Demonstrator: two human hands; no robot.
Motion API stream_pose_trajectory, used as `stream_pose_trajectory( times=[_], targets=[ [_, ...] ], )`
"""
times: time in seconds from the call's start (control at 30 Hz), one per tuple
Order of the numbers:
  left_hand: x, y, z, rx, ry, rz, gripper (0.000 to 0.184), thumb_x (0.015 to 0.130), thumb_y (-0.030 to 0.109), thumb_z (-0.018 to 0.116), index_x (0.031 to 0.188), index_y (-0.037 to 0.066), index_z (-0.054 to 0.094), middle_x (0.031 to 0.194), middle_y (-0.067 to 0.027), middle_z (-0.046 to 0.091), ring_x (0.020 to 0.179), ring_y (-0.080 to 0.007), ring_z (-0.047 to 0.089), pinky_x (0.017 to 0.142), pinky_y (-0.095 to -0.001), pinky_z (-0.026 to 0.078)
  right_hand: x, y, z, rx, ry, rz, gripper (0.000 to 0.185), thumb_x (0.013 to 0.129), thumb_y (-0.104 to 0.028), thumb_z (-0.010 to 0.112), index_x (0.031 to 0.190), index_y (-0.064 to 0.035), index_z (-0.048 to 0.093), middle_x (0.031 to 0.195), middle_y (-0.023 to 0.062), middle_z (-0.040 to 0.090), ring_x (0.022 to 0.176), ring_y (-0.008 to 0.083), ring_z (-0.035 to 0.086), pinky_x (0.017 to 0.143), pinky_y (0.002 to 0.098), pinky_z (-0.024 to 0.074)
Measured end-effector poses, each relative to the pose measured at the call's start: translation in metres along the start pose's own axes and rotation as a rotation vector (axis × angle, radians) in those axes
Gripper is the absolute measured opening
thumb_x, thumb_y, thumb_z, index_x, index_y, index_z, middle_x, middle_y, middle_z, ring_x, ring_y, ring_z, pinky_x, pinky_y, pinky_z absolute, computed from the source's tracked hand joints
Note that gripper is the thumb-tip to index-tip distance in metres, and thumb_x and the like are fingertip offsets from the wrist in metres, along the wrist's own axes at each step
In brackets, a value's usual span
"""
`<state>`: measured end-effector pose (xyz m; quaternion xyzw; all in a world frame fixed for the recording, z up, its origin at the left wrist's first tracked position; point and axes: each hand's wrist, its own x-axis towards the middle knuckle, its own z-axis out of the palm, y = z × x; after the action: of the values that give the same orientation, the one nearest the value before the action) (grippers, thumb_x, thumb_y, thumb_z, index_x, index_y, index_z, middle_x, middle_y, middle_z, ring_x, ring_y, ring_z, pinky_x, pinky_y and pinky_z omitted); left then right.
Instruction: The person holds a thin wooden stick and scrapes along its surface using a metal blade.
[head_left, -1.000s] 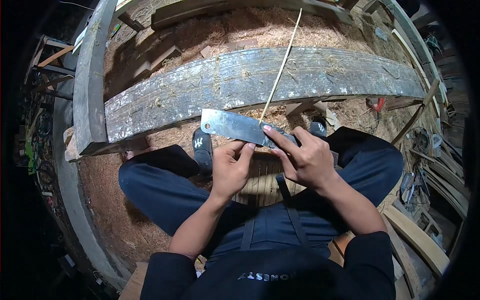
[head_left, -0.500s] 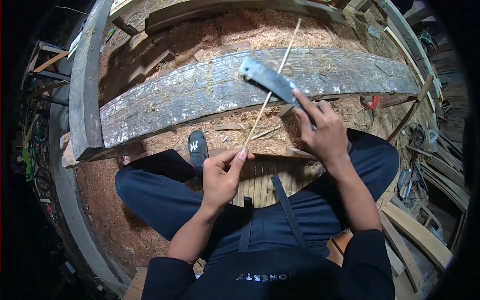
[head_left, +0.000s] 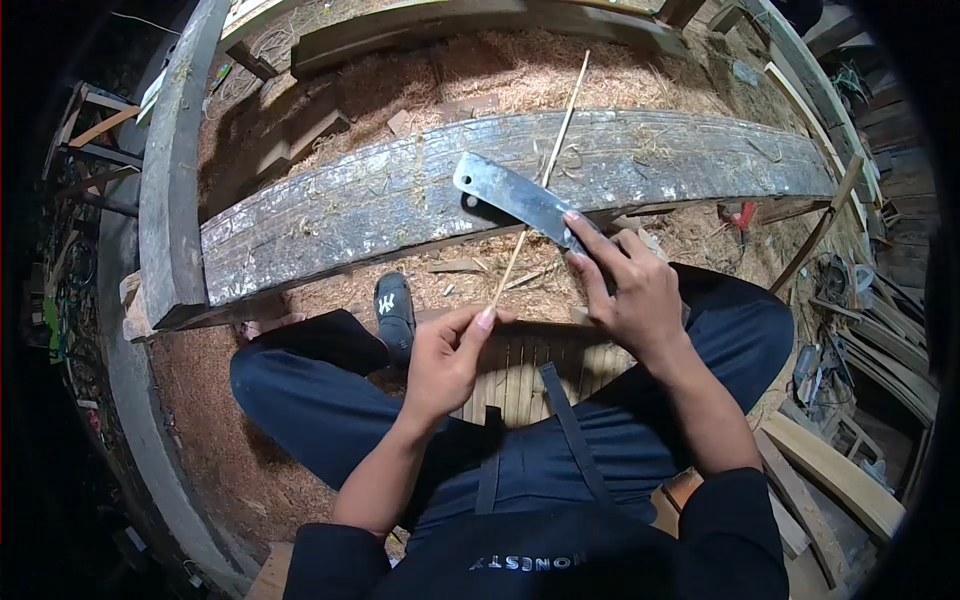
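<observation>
A thin pale strip (head_left: 567, 118) slants up and away across the curved wooden plank (head_left: 350, 200). Its near end is pinched between the thumb and fingers of my left hand (head_left: 446, 358), in front of the plank. My right hand (head_left: 637, 300) grips the near end of a flat metal blade (head_left: 512, 194) with a hole at its far tip. The blade lies across the middle of the strip, over the plank's near edge; whether they touch I cannot tell. Its handle end is hidden by my right hand.
A thick grey beam (head_left: 172, 170) meets the plank's left end. Wood shavings (head_left: 240, 450) cover the ground. My shod foot (head_left: 394, 310) is below the plank. A red-handled tool (head_left: 743, 214) shows at the right, and cut boards (head_left: 835, 470) lie at the lower right.
The blade has moved from near my left hand out over the plank, then slightly back toward me. My left hand, earlier at the blade's edge, has drawn back with the strip's near end.
</observation>
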<state>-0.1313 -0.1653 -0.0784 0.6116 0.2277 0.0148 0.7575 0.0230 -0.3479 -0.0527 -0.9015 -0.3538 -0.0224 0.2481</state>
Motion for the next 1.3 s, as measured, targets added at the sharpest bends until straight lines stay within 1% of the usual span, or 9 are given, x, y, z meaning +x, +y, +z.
stream_pose_trajectory(
  times=[0.13,0.27,0.6,0.67,0.87,1.0,1.07,1.2,1.3],
  targets=[
    [-0.016,0.006,0.002,0.001,-0.060,-0.047,0.026,0.105,0.018,0.056,0.100,-0.003,0.072,0.058,0.0097,0.046,0.051,0.0019,0.033,0.047,-0.0210,0.022,0.001,0.014,-0.003,-0.033,0.044,0.054,0.046,0.092,-0.019,0.068,0.137,-0.0260,0.064,0.078,0.0105,0.055,0.064,0.0305,0.059,0.059,0.0430,0.0496],
    [-0.021,0.007,0.000,0.019,-0.005,-0.030,0.026,0.105,0.017,0.057,0.095,-0.003,0.071,0.057,0.0097,0.044,0.049,0.0016,0.033,0.045,-0.0218,0.021,-0.001,0.016,-0.002,-0.068,0.036,0.006,0.044,0.095,-0.028,0.067,0.139,-0.0279,0.062,0.072,0.0119,0.053,0.058,0.0312,0.061,0.052,0.0431,0.0502],
    [-0.067,-0.004,-0.023,-0.067,0.033,-0.090,0.030,0.104,0.016,0.056,0.084,-0.004,0.066,0.052,0.0063,0.043,0.045,-0.0013,0.033,0.043,-0.0229,0.021,0.019,0.022,-0.016,-0.106,-0.019,0.170,0.042,0.097,-0.027,0.063,0.139,-0.0285,0.061,0.079,0.0148,0.056,0.071,0.0362,0.062,0.066,0.0469,0.0500],
    [-0.079,0.003,-0.031,-0.031,0.030,-0.127,0.030,0.103,0.018,0.058,0.082,-0.003,0.066,0.052,0.0059,0.043,0.044,-0.0015,0.033,0.043,-0.0227,0.021,0.022,0.022,-0.015,-0.142,-0.007,0.222,0.038,0.099,-0.036,0.059,0.136,-0.0274,0.063,0.082,0.0179,0.062,0.074,0.0398,0.067,0.066,0.0496,0.0545],
    [-0.119,-0.003,-0.080,-0.012,0.070,-0.152,0.034,0.102,0.020,0.060,0.078,-0.004,0.063,0.051,0.0046,0.043,0.042,-0.0022,0.033,0.042,-0.0221,0.021,0.030,0.037,-0.014,-0.147,0.035,0.243,0.038,0.100,-0.038,0.057,0.136,-0.0269,0.063,0.089,0.0193,0.066,0.083,0.0417,0.068,0.075,0.0518,0.0545],
    [-0.135,-0.009,-0.101,-0.042,0.052,-0.133,0.034,0.103,0.020,0.058,0.081,-0.004,0.066,0.051,0.0065,0.042,0.043,-0.0012,0.032,0.043,-0.0222,0.020,0.033,0.043,-0.010,-0.138,0.062,0.258,0.038,0.100,-0.035,0.058,0.136,-0.0242,0.063,0.088,0.0199,0.068,0.083,0.0420,0.068,0.075,0.0521,0.0544],
    [-0.134,-0.009,-0.101,-0.042,0.078,-0.152,0.034,0.104,0.021,0.057,0.083,-0.004,0.066,0.052,0.0067,0.042,0.044,-0.0010,0.032,0.043,-0.0219,0.020,0.034,0.043,-0.008,0.096,0.159,0.263,0.038,0.100,-0.028,0.059,0.137,-0.0205,0.063,0.083,0.0208,0.068,0.081,0.0420,0.069,0.075,0.0519,0.0545],
    [-0.089,0.005,-0.069,0.025,0.033,-0.162,0.029,0.104,0.021,0.058,0.089,-0.002,0.070,0.055,0.0076,0.045,0.047,-0.0001,0.035,0.044,-0.0212,0.023,0.031,0.033,-0.002,0.223,0.293,-0.006,0.039,0.098,-0.019,0.061,0.137,-0.0184,0.063,0.078,0.0195,0.068,0.074,0.0394,0.069,0.070,0.0482,0.0555],
    [-0.047,0.015,-0.036,0.050,0.036,-0.136,0.026,0.103,0.019,0.060,0.095,-0.002,0.072,0.060,0.0086,0.048,0.051,0.0003,0.036,0.046,-0.0214,0.024,0.012,0.003,-0.001,0.209,0.041,-0.098,0.044,0.096,-0.014,0.063,0.139,-0.0212,0.061,0.080,0.0152,0.067,0.067,0.0345,0.067,0.062,0.0435,0.0551]
  ],
)
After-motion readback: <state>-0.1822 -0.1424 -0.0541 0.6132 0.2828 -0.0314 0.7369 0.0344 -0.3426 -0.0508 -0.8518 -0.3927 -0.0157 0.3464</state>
